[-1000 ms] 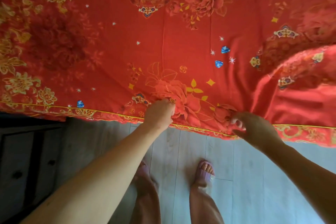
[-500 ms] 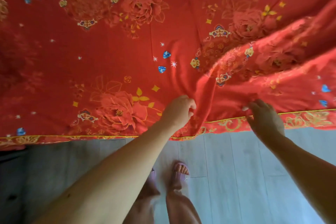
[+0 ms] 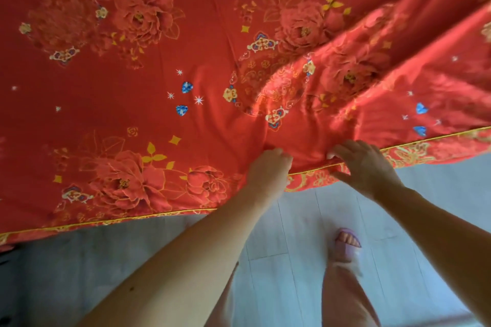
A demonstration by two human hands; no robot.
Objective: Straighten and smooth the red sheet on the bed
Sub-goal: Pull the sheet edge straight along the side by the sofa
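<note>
The red sheet (image 3: 148, 93) with gold flowers and a yellow piped hem fills the upper part of the view. It lies flat on the left; on the right it rises in long diagonal folds (image 3: 372, 66). My left hand (image 3: 268, 175) is closed in a fist, pinching a bunch of cloth near the hem. My right hand (image 3: 364, 164) sits a short way to the right with thumb under and fingers over the hem, gripping it. The strip of sheet between both hands is creased.
Pale grey floorboards (image 3: 287, 225) run below the hem. My legs in pink trousers and one purple slipper (image 3: 345, 244) stand on them, close to the bed's edge. A dark shape shows at the far lower left corner (image 3: 5, 255).
Both hands have shifted rightwards along the hem and come closer together. The raised folds at the right now take up more of the view; the dark furniture at left has slid out.
</note>
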